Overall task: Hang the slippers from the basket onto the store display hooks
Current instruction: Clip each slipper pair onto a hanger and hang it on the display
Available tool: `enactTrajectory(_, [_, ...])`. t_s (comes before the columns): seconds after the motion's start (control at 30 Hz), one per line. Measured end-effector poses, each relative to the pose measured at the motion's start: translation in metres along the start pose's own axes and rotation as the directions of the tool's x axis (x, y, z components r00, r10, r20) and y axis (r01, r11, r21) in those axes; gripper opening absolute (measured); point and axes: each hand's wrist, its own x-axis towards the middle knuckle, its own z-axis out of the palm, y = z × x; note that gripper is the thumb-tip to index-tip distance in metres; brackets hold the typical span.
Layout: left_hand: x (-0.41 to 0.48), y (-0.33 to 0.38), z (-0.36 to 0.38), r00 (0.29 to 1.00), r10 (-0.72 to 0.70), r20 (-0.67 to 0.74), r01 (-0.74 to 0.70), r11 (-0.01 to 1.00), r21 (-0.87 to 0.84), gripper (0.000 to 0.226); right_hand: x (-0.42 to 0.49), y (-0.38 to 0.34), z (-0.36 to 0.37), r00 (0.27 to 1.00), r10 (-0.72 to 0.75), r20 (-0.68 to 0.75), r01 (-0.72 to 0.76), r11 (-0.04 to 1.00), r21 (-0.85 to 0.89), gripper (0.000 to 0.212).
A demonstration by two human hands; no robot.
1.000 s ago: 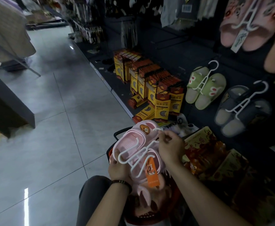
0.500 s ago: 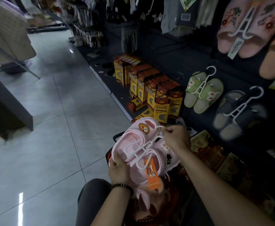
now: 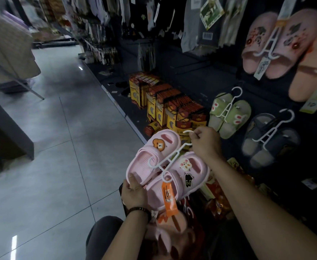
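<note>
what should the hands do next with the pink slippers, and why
Probably raise the pink slippers toward the display wall: the right hand pinches the hanger hook, the left hand grips the heel end, and the pair is not yet hung.

smooth matt pink slippers (image 3: 154, 156) on a white plastic hanger (image 3: 169, 156), above glossy floor tiles (image 3: 60, 147).
</note>
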Motion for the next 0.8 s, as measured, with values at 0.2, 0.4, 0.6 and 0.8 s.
enactTrajectory(0.2, [0.043, -0.026, 0.021, 0.991, -0.065, 0.12, 0.082, 0.986, -0.144, 0.054, 0.011, -0.033, -0.017, 0.992, -0.119, -0.036, 0.122, 0.987, 0.103, 0.024])
enactTrajectory(0.4, [0.011, 0.014, 0.029, 0.942, -0.247, 0.229, 0.307, 0.91, -0.28, 0.055, 0.005, -0.073, -0.032, 0.959, -0.282, 0.019, 0.275, 0.947, 0.165, 0.022])
enactTrajectory(0.6, [-0.023, 0.059, 0.038, 0.862, -0.012, 0.506, 0.194, 0.931, -0.308, 0.043, 0.018, -0.092, -0.041, 0.94, -0.34, -0.009, 0.34, 0.937, 0.077, 0.02])
enactTrajectory(0.8, [-0.031, 0.088, 0.039, 0.836, 0.012, 0.549, 0.283, 0.848, -0.449, 0.024, 0.033, -0.102, -0.059, 0.96, -0.273, 0.057, 0.261, 0.951, 0.168, 0.019])
